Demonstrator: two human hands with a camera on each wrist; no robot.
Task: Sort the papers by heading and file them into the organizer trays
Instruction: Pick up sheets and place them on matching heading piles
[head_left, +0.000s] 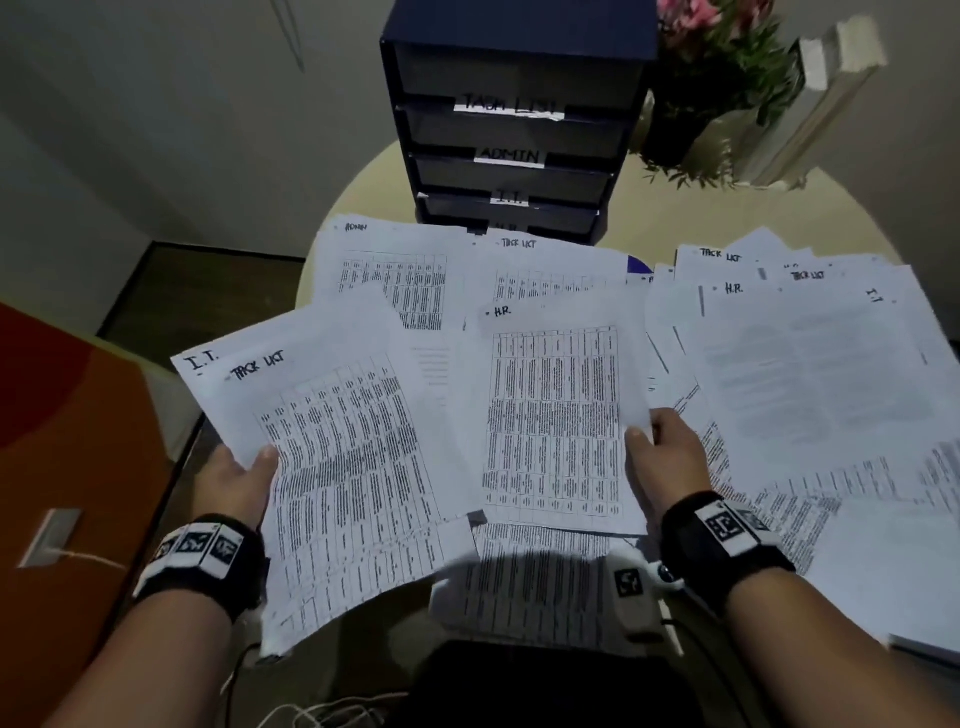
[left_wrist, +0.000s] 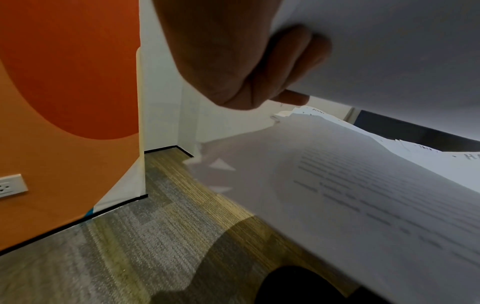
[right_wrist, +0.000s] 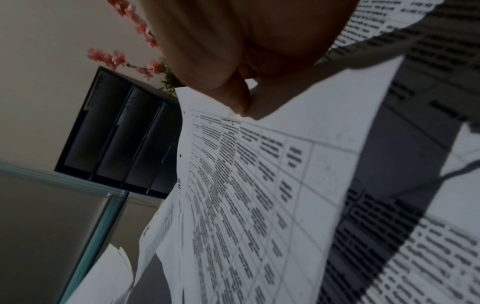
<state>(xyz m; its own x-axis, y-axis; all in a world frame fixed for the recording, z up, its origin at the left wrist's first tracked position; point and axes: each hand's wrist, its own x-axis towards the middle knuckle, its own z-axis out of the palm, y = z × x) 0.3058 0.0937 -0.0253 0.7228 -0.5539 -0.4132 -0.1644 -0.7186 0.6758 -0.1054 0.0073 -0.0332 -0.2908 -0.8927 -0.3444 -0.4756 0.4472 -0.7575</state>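
Note:
My left hand grips a small stack of sheets at its left edge; the top one is headed TASK LIST, with an I.T. sheet behind it. The fingers curl under that stack in the left wrist view. My right hand pinches the right edge of a sheet headed H.R., whose printed table fills the right wrist view. The dark blue organizer stands at the back of the table, its trays labelled TASK LIST, ADMIN, I.T. and H.R.
Loose papers headed ADMIN, TASK LIST, H.R. and I.T. cover the round beige table. A vase of pink flowers stands right of the organizer. An orange wall panel with a socket is on the left.

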